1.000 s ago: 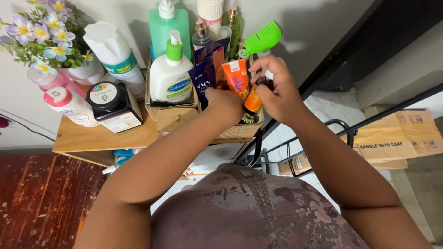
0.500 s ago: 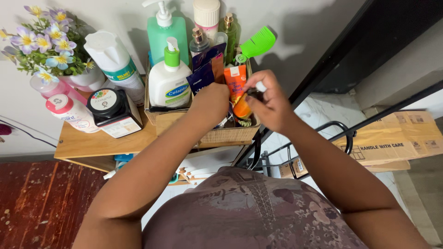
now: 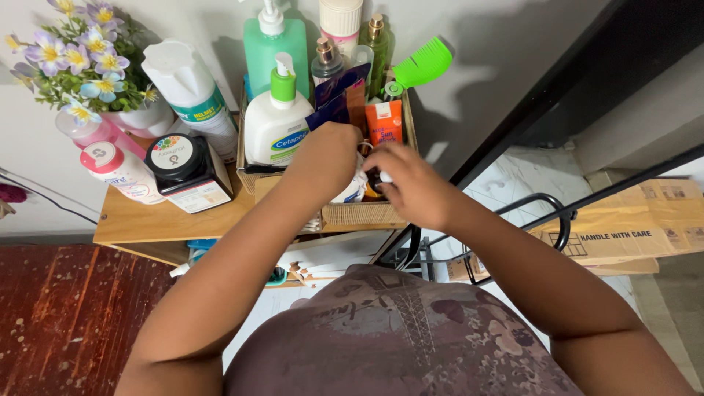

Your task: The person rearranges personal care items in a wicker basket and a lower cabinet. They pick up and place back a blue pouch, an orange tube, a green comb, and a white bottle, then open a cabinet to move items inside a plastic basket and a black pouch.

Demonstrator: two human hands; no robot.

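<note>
With both hands in the basket (image 3: pixel 367 213), our left hand (image 3: pixel 326 158) and right hand (image 3: pixel 411 183) sort toiletries beside the orange tube (image 3: pixel 383 121), the right's fingers clamped on a small dark item (image 3: pixel 374 178), the left's grip hidden.

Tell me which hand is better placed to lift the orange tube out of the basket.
Right, probably. The right hand sits just below the orange tube in the woven basket; the left hand is further left, by the white pump bottle.

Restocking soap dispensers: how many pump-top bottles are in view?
2: a tall green pump bottle at the basket's back left, and a white, green-pumped one before it. Others may be hidden behind the hands.
</note>
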